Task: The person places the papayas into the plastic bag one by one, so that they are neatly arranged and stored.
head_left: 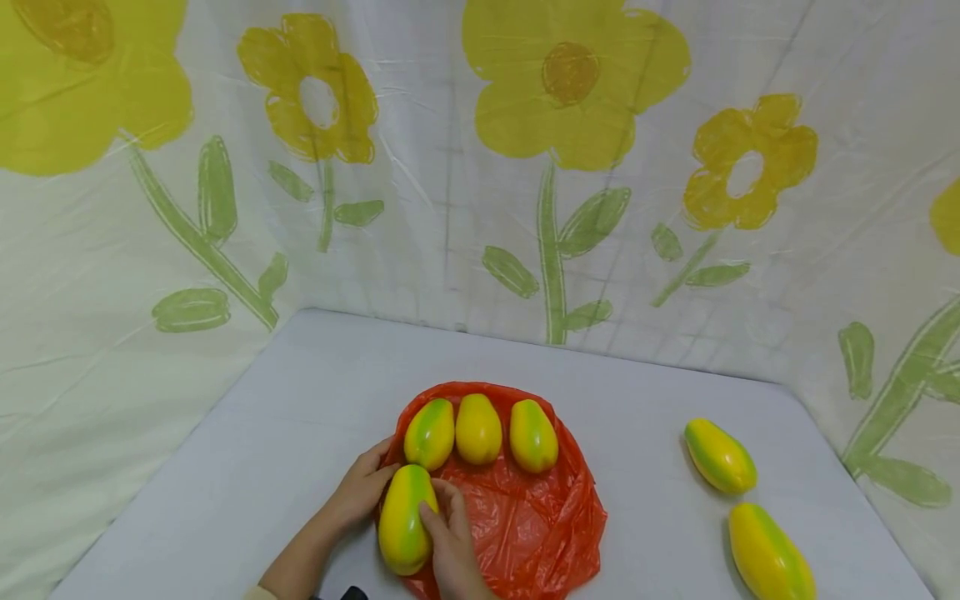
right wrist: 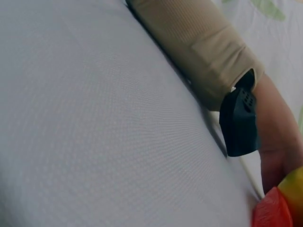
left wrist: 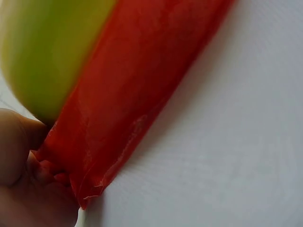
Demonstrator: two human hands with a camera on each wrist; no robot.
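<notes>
In the head view, my right hand [head_left: 454, 542] grips a yellow-green papaya [head_left: 405, 525] over the near left part of a red plastic bag [head_left: 517, 517]. My left hand [head_left: 367, 483] is at the bag's left edge. The left wrist view shows that hand's thumb and fingers [left wrist: 16, 142] pinching the red plastic [left wrist: 118, 94], with a papaya [left wrist: 47, 52] just beyond. Three more papayas, a left one [head_left: 430, 433], a middle one [head_left: 478, 429] and a right one [head_left: 533, 436], lie along the bag's far side. My right hand is outside its own wrist view.
Two papayas, a farther one [head_left: 720, 456] and a nearer one [head_left: 772, 554], lie on the white tabletop [head_left: 645, 433] to the right of the bag. A flower-printed curtain [head_left: 420, 250] hangs behind the table. The right wrist view shows a beige sleeve [right wrist: 199, 52] and a dark wrist device [right wrist: 239, 123].
</notes>
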